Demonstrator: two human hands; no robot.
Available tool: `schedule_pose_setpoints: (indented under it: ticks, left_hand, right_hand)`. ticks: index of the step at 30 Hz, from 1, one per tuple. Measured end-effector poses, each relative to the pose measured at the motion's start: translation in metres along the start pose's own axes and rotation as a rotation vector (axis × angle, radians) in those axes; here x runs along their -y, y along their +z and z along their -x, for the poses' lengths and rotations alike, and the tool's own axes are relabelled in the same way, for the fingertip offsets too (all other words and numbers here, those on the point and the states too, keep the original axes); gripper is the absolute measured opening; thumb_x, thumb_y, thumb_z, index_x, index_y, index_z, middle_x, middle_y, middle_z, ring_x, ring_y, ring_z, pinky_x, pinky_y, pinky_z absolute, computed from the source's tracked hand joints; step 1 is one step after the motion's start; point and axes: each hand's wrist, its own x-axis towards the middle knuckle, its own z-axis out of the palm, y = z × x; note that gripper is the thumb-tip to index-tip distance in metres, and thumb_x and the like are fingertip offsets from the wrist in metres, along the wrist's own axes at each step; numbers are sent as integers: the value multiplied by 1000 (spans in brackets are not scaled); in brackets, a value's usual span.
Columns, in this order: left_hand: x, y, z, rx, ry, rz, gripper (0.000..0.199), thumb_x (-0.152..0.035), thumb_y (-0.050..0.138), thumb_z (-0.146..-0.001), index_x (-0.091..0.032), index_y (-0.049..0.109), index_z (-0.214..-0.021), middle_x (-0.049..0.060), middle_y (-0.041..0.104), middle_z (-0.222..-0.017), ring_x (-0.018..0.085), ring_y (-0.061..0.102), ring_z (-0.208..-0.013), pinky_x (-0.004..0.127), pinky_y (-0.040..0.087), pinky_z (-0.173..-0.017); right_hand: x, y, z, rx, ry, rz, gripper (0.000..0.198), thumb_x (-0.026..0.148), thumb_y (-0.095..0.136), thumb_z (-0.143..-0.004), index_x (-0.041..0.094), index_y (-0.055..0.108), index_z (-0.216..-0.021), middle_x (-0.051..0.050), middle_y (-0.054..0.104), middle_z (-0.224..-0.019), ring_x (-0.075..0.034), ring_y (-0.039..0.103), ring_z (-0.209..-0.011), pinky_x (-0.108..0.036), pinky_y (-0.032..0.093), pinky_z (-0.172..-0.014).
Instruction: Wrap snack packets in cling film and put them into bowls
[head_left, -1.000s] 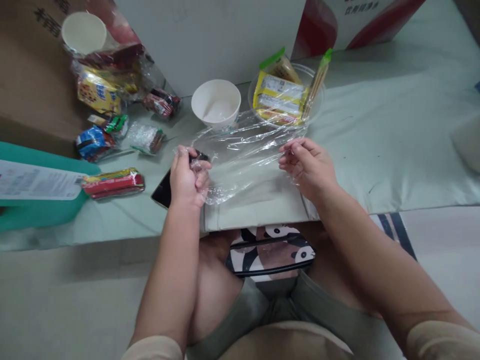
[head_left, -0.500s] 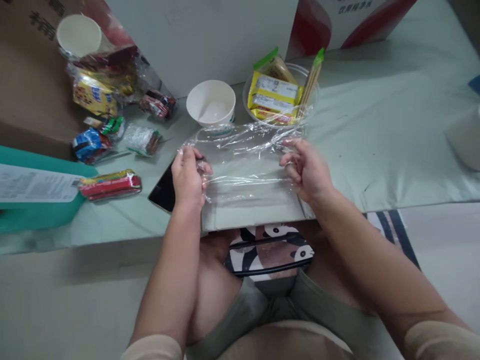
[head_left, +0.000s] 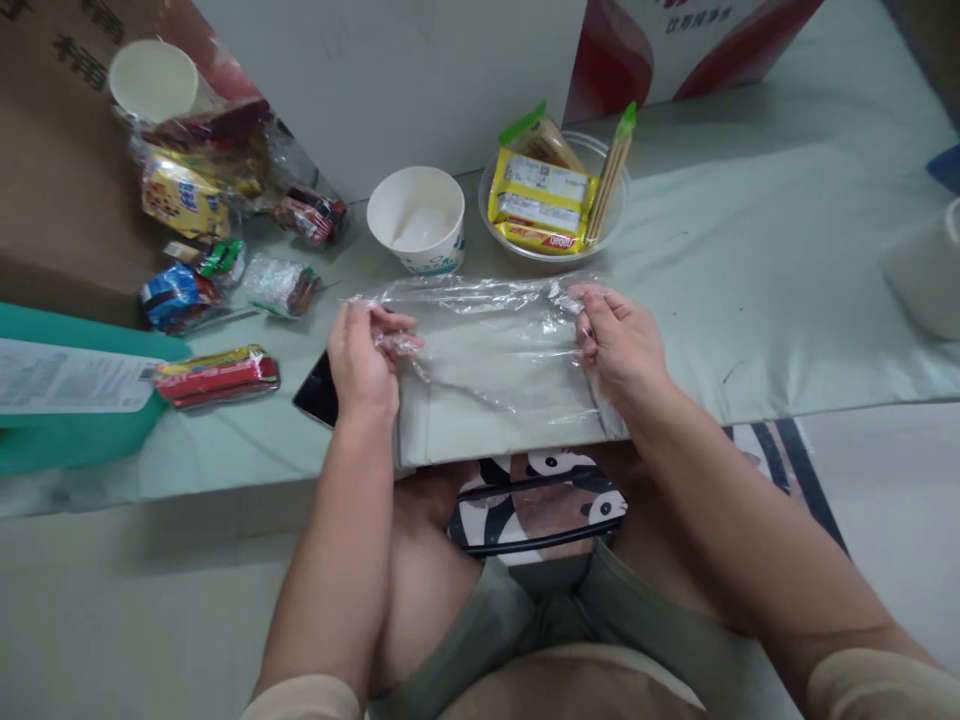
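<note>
A clear plastic bag (head_left: 495,345) is stretched flat between my two hands above the front edge of the table. My left hand (head_left: 367,355) grips its left side, the fingers bent into the film. On the other side, my right hand (head_left: 619,335) pinches the bag's upper right corner. A dark phone (head_left: 315,393) lies partly hidden behind my left hand. Just beyond the bag stands a white paper cup (head_left: 417,220), and to its right a clear round bowl (head_left: 619,215) holds yellow snack packets (head_left: 544,195) and a green-topped pack of sticks (head_left: 611,175).
Wrapped snacks (head_left: 187,195) and another paper cup (head_left: 154,82) crowd the left back. A red packet (head_left: 217,378) lies near a teal container (head_left: 90,440). Large cartons (head_left: 397,80) line the back. A white cup (head_left: 930,275) stands at the far right.
Both hands keep hold of the bag. Its far edge has come down and nearer, so more of the paper cup and bowl shows. My right fingers have closed more tightly on the film.
</note>
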Motion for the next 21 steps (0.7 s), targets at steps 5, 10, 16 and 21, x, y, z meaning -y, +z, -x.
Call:
schedule_pose_setpoints:
  ticks: [5, 10, 16, 21]
  left_hand:
    - [-7, 3, -3, -184, -28, 266, 23, -28, 51, -88, -21, 51, -66, -2, 63, -57, 10, 60, -46, 20, 44, -47]
    - [-13, -1, 7, 159, -229, 243, 19, -36, 64, -80, -18, 63, -73, 4, 73, -70, 17, 72, -65, 26, 59, -59]
    - [-13, -1, 13, 308, -298, 21, 16, -26, 75, -74, -16, 63, -73, -1, 65, -57, 7, 50, -35, 14, 35, -33]
    - [-7, -2, 10, 301, -236, -106, 14, -31, 63, -92, -22, 62, -82, -9, 44, -37, 5, 23, -25, 14, 14, -28]
  right_hand:
    - [1, -2, 2, -85, 41, 90, 36, 54, 77, -78, 22, 67, -91, 9, 36, -52, -5, 31, -41, -21, 22, -39]
    - [5, -5, 0, -120, 18, 57, 28, 47, 75, -76, 22, 64, -81, 6, 46, -58, -6, 37, -44, -21, 25, -39]
    - [6, -7, -3, -18, 1, -36, 22, 36, 76, -70, 20, 62, -72, -2, 66, -85, -11, 62, -75, -24, 52, -64]
    - [5, -7, -3, 35, 130, -100, 26, 39, 77, -73, 22, 59, -80, 2, 63, -81, -8, 57, -59, -22, 47, -52]
